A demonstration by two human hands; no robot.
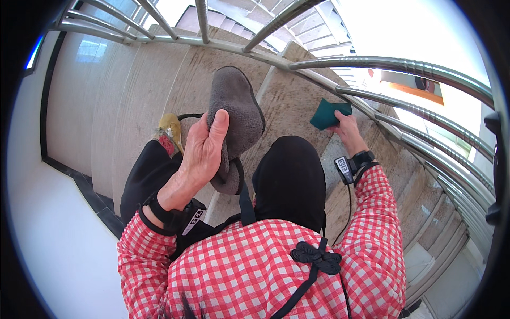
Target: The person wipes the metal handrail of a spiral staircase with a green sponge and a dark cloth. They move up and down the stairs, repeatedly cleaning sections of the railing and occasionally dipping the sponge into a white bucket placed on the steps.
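Note:
My left hand (201, 149) grips a grey-brown fleece piece with dark edging, seemingly a soft slipper or its upper (237, 107), raised over the steps in front of my left leg. A folded part of it hangs below the thumb. Out to the right, my right hand (346, 127) holds a folded dark green cloth or pad (330, 113) near the foot of the railing. A yellow shoe (171, 129) with a reddish patch is at my left foot; a dark strap runs from beside it toward the fleece piece. The hidden underside of the fleece piece cannot be told.
Metal railing bars (358, 93) curve across the front and right side. Stone stair treads (279, 99) with dark smears lie beneath my hands and continue down to the right. A white wall (48, 207) with black skirting stands at left. A cable hangs from my right wrist device (344, 169).

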